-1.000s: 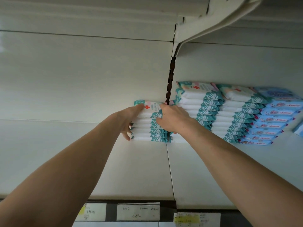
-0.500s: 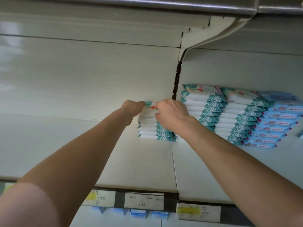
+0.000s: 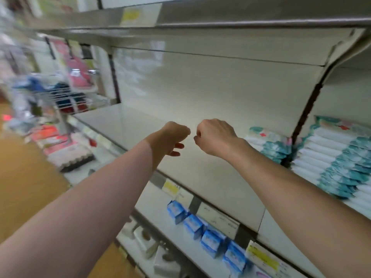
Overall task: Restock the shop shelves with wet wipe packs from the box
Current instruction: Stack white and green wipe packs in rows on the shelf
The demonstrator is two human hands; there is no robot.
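Left hand (image 3: pixel 172 137) and right hand (image 3: pixel 216 135) withdrawn from wet wipe stack (image 3: pixel 269 143), now held over shelf (image 3: pixel 140 125); left fingers (image 3: pixel 177 145) loosely curled, right ones curled under, nothing gripped.

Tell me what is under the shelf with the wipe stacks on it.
Under that shelf, a lower shelf holds a row of blue packs and some white items too blurred to identify. The left forearm covers its left part, so anything there is hidden.
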